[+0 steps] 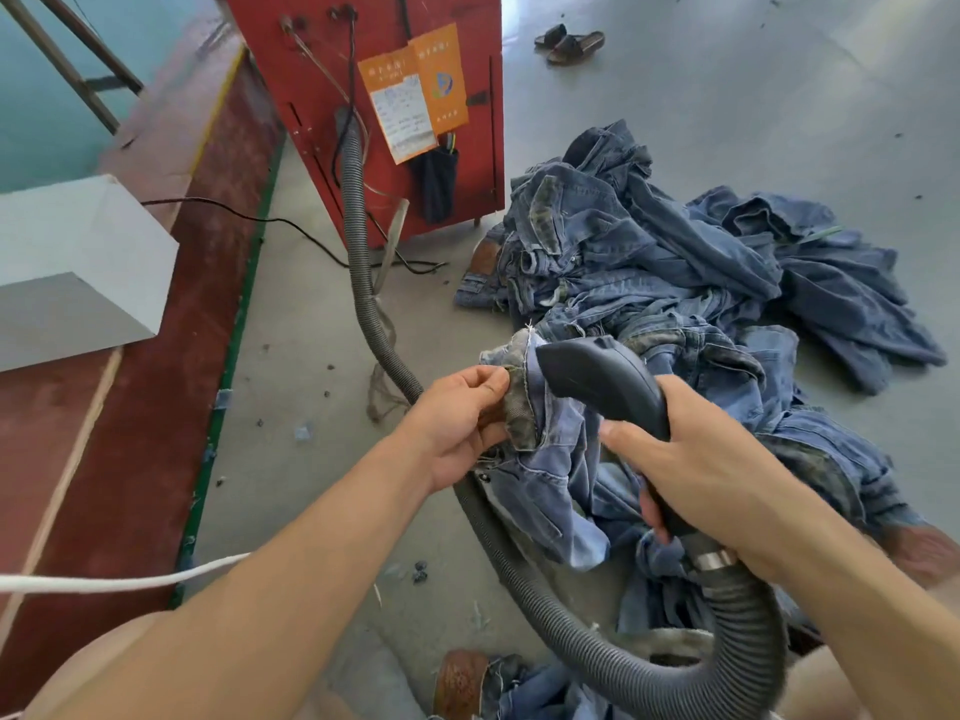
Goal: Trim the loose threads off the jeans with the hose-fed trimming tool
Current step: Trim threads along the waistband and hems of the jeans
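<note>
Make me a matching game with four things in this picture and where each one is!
Things:
1. black plastic trimming tool
2. folded blue denim jeans edge
3. pair of dark sandals
4. orange paper tags

Places:
A. hanging on the red metal cabinet
B. lying far off on the grey floor
C. pinched in the left hand
D. held in the right hand, above the ribbed grey hose

Pairs: 1-D, 2-C, 3-B, 4-A
</note>
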Demonstrator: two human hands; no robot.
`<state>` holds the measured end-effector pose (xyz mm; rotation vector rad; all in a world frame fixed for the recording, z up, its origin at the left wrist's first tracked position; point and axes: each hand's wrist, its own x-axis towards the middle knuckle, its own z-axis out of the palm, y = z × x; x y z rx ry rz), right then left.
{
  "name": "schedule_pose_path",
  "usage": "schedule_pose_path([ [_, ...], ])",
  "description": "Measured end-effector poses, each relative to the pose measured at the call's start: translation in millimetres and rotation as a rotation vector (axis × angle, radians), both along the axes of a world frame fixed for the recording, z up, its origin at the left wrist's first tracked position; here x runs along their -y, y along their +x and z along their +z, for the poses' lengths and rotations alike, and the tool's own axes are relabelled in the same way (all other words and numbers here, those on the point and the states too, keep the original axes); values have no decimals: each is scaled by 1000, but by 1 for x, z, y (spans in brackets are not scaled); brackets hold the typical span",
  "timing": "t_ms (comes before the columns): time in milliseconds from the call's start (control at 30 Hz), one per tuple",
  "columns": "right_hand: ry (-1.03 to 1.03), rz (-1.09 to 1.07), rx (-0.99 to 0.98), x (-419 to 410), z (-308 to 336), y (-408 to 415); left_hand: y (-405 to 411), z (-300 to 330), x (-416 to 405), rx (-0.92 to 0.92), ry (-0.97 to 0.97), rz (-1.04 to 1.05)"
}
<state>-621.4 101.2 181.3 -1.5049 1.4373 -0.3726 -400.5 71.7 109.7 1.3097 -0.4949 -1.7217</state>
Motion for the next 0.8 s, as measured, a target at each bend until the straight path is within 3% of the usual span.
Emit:
schedule_pose_path([
  [167, 100, 130, -22, -4, 3, -4, -1, -1, 0, -18, 27, -39],
  [300, 89, -41, 76, 14, 2, 3, -8, -6, -10, -4, -23, -165],
  [433, 67, -186, 149, 14, 0, -7, -4, -3, -8, -126, 5, -46],
  [567, 91, -160, 161, 8, 7, -17, 4, 8, -2, -294, 53, -79],
  [700, 242, -68, 221, 2, 8, -11, -3, 1, -2, -222, 87, -32],
  [800, 283, -134, 276, 4, 0, 1, -3, -6, -7, -211, 14, -81],
])
